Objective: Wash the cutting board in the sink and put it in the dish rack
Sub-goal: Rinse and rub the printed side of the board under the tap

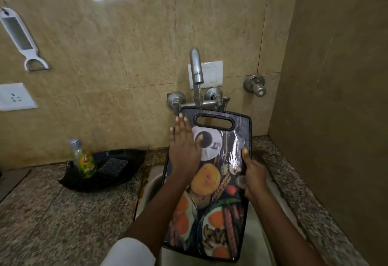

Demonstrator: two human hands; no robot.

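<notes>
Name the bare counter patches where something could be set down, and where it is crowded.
Free: the counter at front left, bordered by the tray and the sink; a narrow strip between sink and right wall. Crowded: the sink, filled by the board, left hand and right hand; the tray, holding a bottle and scrub pad.

Speckled granite counter [42, 213] holds a black tray [135, 160] beside the sink [151, 186].

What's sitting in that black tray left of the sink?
A small clear bottle with a yellow-green label stands in the black tray, with a dark scrub pad lying beside it. The tray floor beneath the two is covered.
</notes>
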